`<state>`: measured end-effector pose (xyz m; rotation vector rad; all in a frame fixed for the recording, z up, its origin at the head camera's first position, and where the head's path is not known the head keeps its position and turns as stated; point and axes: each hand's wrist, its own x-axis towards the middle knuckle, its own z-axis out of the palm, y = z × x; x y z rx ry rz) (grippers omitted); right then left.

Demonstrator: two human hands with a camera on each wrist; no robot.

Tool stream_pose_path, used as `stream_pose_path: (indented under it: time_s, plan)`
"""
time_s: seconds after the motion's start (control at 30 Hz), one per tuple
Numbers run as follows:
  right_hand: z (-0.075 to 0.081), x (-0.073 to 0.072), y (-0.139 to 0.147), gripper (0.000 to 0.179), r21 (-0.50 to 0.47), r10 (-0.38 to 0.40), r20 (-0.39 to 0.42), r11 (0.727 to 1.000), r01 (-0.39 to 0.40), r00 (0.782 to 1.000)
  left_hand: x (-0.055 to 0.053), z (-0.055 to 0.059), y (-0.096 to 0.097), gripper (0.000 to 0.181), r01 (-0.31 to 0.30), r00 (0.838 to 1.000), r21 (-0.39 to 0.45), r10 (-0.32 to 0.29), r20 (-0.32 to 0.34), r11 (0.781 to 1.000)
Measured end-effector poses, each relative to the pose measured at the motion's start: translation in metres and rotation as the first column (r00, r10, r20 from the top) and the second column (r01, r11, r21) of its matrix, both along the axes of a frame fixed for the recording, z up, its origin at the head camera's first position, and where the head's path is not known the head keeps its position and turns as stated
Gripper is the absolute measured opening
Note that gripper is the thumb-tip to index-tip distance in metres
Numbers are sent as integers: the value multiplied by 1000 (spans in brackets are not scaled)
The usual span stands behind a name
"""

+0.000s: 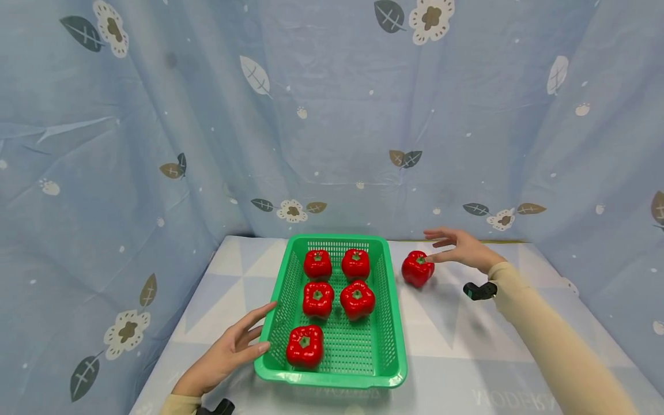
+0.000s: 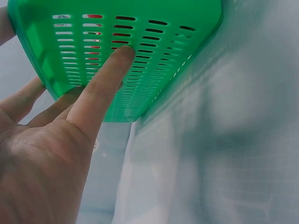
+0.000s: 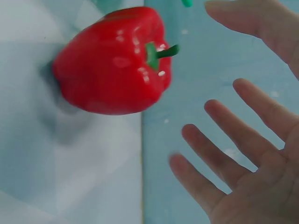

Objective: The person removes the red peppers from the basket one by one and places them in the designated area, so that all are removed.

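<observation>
A pale blue curtain printed with flowers and leaves hangs behind and along both sides of the table. The table wears a light cloth of triangles, and a green basket sits on it, nearer the left edge than the right, its far end close to the far edge. It lies flat with the long sides running away from the person, which probably keeps its whole floor within reach.

The left hand is at the basket's left side, fingers spread and extended rather than curled. In the left wrist view the thumb lies along the slotted outer wall and seems to touch it, perhaps to steady the basket. The right hand hangs near the far edge with fingers wide and nothing held; its wrist view shows the fingertips apart from the loose pepper.

That red pepper stands stem end up, right of the basket and near the table's far edge. Five more peppers rest in the basket: two pairs toward its far end and one by the near left corner, stems upward, likely because they sit steadily on their bases. The loose pepper's green stem is short and bent.
</observation>
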<state>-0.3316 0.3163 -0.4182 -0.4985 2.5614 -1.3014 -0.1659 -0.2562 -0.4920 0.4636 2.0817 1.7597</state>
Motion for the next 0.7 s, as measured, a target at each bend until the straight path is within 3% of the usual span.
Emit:
stream_pose_path:
  time_s: [0.3,0.7]
  plan:
    - [26,8,-4,75,-15,22,-69,1000,-23,997,-1,-3,-1,73,3,1000,4,-3,-13,1000]
    - [55,18,-35,72,-52,109,-101,992,-115,989,0,-3,0,73,-3,1000,-2,3,-21,1000]
